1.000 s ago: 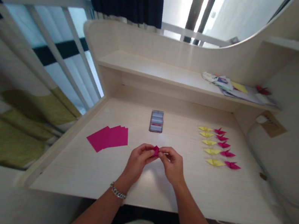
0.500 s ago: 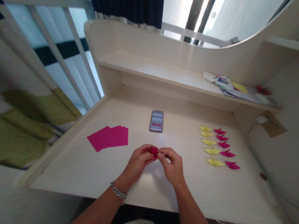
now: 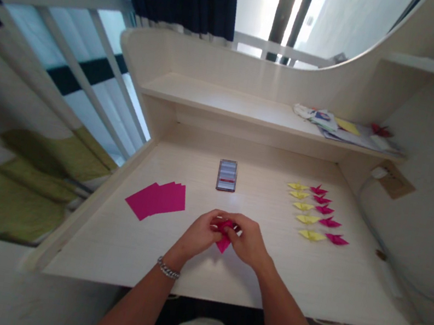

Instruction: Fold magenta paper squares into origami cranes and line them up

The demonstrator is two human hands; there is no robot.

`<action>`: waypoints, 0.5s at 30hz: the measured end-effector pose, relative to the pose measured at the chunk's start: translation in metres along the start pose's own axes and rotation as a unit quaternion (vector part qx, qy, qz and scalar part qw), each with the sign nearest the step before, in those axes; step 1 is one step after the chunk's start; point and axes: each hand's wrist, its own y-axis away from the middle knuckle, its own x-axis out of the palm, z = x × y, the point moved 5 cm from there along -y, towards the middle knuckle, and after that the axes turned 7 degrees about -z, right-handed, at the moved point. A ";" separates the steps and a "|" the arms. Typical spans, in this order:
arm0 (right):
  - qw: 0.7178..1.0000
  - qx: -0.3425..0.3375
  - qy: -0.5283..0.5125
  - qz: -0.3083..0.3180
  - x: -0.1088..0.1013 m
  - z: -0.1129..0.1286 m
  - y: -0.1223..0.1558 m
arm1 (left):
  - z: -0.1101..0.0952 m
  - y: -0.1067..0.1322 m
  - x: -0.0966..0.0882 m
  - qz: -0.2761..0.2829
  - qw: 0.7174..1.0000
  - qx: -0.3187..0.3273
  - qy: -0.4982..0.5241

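Note:
A folded piece of magenta origami paper point(image 3: 223, 244) is pinched between both hands near the middle of the desk, one pointed corner hanging toward me. My left hand point(image 3: 202, 232) is closed on its left side, the fingertips partly hidden behind the paper. My right hand point(image 3: 248, 239) grips it from the right, thumb on the front face. To the left lies a fanned stack of flat magenta paper sheets point(image 3: 156, 199). On the right, folded yellow paper cranes point(image 3: 307, 220) and magenta paper cranes point(image 3: 330, 222) stand in two columns.
Beyond my hands a phone point(image 3: 227, 175) lies on the white desk point(image 3: 101, 254). A raised shelf point(image 3: 219, 99) runs along the back, with papers point(image 3: 347, 130) at its right end. A cable point(image 3: 372, 227) runs down the right wall, and railing bars point(image 3: 68, 54) stand at left.
Both hands have shifted their hold on the folded paper. A magenta point now shows below the fingers, where before only a small bit was visible between the fingertips.

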 end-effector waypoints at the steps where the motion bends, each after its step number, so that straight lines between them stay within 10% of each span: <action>1: 1.000 0.012 -0.001 -0.018 -0.001 -0.002 0.000 | 0.001 -0.001 -0.004 -0.015 1.000 0.000 -0.001; 10: 0.997 0.042 0.061 0.010 0.009 -0.015 0.003 | -0.001 -0.003 -0.011 -0.046 0.998 0.029 -0.041; 15: 0.967 0.215 -0.127 -0.045 0.013 -0.035 0.004 | -0.008 0.000 -0.019 -0.067 0.994 0.081 -0.035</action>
